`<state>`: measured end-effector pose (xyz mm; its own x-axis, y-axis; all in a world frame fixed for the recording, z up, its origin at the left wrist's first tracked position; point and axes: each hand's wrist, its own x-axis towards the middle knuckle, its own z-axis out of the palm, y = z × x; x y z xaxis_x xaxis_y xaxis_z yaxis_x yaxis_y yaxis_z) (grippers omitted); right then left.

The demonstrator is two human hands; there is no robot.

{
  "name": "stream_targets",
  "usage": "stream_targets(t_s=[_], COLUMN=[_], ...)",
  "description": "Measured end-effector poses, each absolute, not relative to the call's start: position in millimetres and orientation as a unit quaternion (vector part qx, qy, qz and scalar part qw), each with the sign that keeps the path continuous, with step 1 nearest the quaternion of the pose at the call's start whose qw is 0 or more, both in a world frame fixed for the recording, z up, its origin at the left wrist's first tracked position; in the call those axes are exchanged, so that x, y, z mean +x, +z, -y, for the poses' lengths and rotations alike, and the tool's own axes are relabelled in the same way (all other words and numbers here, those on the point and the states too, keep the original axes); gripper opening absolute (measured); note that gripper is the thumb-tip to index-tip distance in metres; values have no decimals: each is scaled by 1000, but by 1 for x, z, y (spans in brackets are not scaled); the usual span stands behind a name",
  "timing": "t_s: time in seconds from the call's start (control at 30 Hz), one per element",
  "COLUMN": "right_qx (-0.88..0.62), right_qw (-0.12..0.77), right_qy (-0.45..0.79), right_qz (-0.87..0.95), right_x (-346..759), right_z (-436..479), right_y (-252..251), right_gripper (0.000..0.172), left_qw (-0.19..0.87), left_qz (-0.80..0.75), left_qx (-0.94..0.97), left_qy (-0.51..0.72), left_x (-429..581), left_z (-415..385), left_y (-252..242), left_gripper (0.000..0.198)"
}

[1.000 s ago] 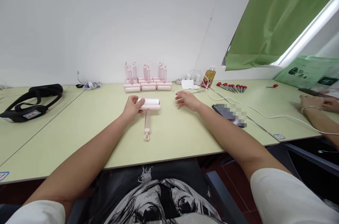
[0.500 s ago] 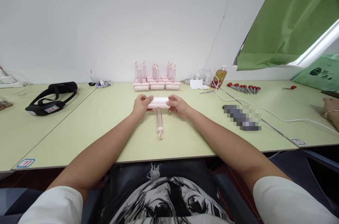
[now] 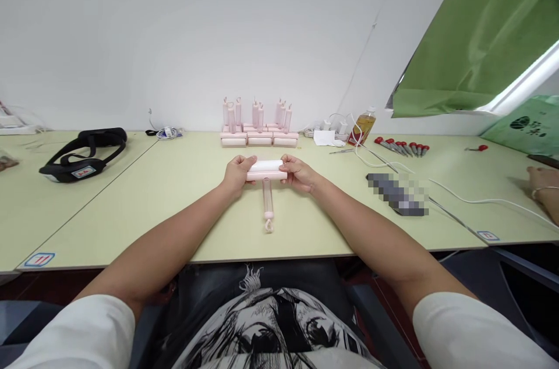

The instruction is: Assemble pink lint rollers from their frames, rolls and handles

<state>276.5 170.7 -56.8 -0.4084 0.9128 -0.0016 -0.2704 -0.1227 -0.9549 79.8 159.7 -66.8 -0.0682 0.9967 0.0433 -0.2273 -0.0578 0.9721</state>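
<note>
Held lint roller (image 3: 267, 175) — one; front-row pink rollers (image 3: 259, 139) — three; bottle (image 3: 365, 123), black headset (image 3: 70, 171), green bag (image 3: 526, 124): one each

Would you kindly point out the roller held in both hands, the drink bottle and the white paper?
Roller (image 3: 267, 175): head view, on its pink housing.
Drink bottle (image 3: 365, 123): head view, on its yellow upper body.
White paper (image 3: 324, 138): head view, on its middle.

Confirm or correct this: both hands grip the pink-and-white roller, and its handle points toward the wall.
Not quite: the handle points toward the table's near edge, away from the wall, as the head view shows. The left hand and right hand do grip the pink-and-white roller.
</note>
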Motion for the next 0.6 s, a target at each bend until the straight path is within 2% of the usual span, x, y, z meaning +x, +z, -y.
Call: stream_targets(t_s=[0.17, 0.27, 0.4, 0.5, 0.6], right_qx=[-360, -376, -386, -403, -410], right_qw=[450, 455, 434, 430, 469], right_qy=[647, 625, 604, 568, 513], right_qz=[500, 510, 545, 574, 590], right_x=[273, 272, 272, 271, 270], right_z=[-182, -183, -178, -175, -175], right_y=[-72, -77, -77, -78, -79], right_gripper=[36, 33, 28, 30, 38], left_qw=[525, 509, 488, 466, 438], left_qz=[-457, -466, -466, -457, -444], left_qx=[433, 437, 446, 456, 473], left_qy=[573, 577, 588, 604, 621], left_x=[83, 83, 77, 71, 67], left_z=[-161, -161, -163, -165, -166], left_y=[-72, -73, -71, -67, -66], left_gripper=[45, 38, 40, 43, 43])
